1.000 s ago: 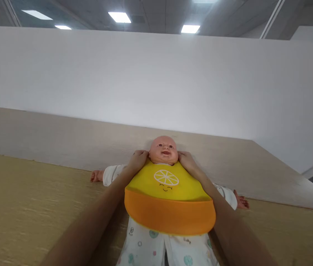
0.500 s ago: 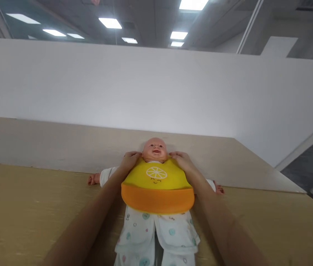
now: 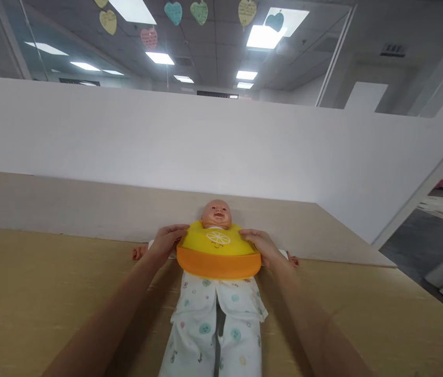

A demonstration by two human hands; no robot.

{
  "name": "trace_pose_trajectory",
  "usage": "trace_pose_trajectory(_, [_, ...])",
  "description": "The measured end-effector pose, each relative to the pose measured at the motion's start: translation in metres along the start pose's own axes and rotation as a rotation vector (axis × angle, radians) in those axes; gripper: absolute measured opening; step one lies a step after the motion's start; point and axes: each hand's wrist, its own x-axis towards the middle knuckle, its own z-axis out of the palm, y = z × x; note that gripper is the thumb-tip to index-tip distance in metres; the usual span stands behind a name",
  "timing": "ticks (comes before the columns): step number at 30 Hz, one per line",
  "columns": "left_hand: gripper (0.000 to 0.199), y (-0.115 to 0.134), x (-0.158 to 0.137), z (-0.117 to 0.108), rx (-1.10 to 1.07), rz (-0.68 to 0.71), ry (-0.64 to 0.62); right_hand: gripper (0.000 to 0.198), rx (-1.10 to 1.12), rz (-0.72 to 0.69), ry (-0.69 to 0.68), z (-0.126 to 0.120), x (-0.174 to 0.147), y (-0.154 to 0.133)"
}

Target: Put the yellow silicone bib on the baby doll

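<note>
A baby doll [image 3: 216, 213] lies on its back, its head away from me and its arms spread out. On its chest rests a yellow bib [image 3: 200, 242] with a white citrus slice, a small smiling face and an orange catch pocket [image 3: 218, 263] along the lower edge. My left hand [image 3: 167, 242] has its fingers closed on the bib's left edge, near the doll's shoulder. At the opposite edge my right hand [image 3: 259, 244] grips the bib, fingertips on top. White patterned clothes [image 3: 206, 314] cover the doll's body and legs.
Beneath the doll is a tan wooden surface [image 3: 48, 283], with a paler raised strip [image 3: 88, 196] behind it. A white wall [image 3: 206, 141] stands at the back, topped by glass with heart-shaped paper notes [image 3: 173, 13]. Dark floor [image 3: 413, 241] shows at the right.
Both hands have slid from beside the doll's neck down and outward along the bib's upper side edges. My view has tilted up, bringing the heart notes into sight.
</note>
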Motion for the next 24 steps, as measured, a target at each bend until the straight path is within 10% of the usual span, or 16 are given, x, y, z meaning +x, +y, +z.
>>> trace_pose_trajectory(24, [0.044,-0.018,0.005,0.003,0.267,0.271,0.077,0.025,0.113,-0.132,0.189,0.008,0.018,0.016])
